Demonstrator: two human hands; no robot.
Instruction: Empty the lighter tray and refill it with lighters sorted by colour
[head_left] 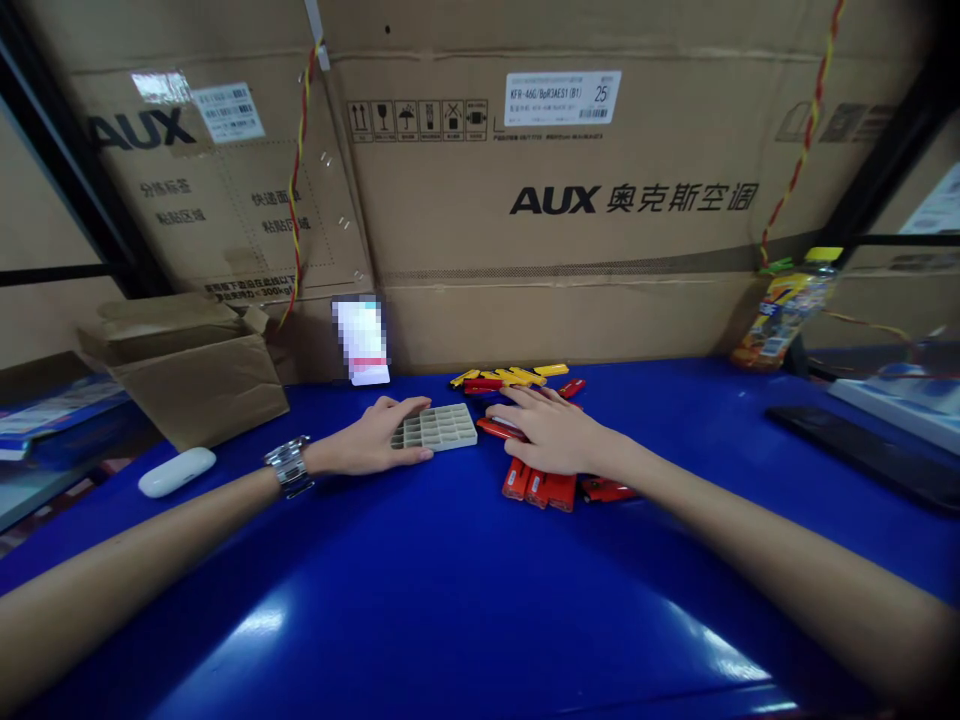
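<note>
Head view. Blue bench (420, 610), near edge cut off by the frame. Left hand (367, 438), watch (289, 465) on wrist, fingers lying flat over the left end of a grey plastic grid tray (439, 427), no clear grip. Right hand (551, 432) spread open on red sticks (544, 490), holding none that I can see; at least six red, count unsure, some hidden under the palm. About five yellow sticks (510, 377) piled beyond. Blurred card (362, 342) upright near the back edge.
</note>
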